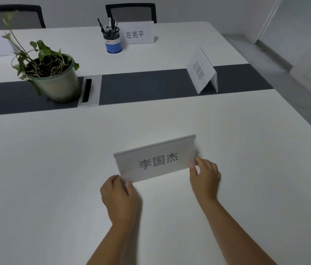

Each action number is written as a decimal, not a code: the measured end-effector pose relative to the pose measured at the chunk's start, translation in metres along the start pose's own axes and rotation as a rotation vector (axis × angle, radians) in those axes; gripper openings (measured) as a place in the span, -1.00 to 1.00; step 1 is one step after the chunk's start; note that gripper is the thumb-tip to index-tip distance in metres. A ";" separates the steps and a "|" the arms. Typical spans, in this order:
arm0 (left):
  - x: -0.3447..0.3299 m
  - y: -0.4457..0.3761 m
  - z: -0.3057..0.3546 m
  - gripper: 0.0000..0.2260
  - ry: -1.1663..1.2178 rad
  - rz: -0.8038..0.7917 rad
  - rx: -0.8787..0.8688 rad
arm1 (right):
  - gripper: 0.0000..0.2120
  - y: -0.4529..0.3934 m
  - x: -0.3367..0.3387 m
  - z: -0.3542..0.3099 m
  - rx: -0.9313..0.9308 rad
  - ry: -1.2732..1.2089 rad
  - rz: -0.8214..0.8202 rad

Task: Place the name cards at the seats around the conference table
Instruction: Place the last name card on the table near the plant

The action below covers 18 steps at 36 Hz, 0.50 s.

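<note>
On the worktop (45, 169), the nearest name card (155, 159) stands in front, between the left hand (119, 196) and right hand (205, 176). Behind it, a potted plant (53, 77) sits left, another card (201, 70) right. Farther back, a pen cup (112, 40) stands just left of a third card (139, 33).

An office meeting room: long white conference table (55, 169), mesh chairs (131, 13), name cards (139, 33), pen holder (112, 40).
</note>
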<state>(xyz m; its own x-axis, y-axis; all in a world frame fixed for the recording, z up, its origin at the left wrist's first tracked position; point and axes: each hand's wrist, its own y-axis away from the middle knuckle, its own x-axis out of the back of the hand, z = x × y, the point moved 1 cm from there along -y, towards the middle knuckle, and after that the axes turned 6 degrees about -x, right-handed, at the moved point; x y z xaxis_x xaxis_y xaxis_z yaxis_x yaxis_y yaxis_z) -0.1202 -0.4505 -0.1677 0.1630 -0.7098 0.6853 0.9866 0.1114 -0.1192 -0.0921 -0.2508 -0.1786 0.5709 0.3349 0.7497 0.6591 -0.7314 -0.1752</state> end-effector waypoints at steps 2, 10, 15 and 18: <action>-0.002 -0.002 -0.004 -0.79 0.001 0.014 -0.008 | -0.84 0.001 -0.001 0.001 0.002 -0.003 0.003; -0.003 -0.006 -0.003 -0.91 -0.055 0.018 0.025 | -0.80 0.005 0.004 0.000 0.067 -0.054 -0.016; -0.003 -0.006 0.003 -0.82 -0.120 -0.005 0.065 | -0.81 0.004 0.003 -0.001 0.117 -0.015 -0.002; -0.003 -0.005 0.003 -0.82 -0.126 0.004 0.055 | -0.81 0.003 0.001 -0.001 0.117 0.010 0.011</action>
<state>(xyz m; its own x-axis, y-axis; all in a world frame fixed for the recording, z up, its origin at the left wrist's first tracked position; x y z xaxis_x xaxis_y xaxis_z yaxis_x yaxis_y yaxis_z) -0.1260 -0.4474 -0.1670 0.1628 -0.6168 0.7701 0.9844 0.1542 -0.0845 -0.0896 -0.2532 -0.1774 0.5740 0.3202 0.7537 0.7054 -0.6609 -0.2564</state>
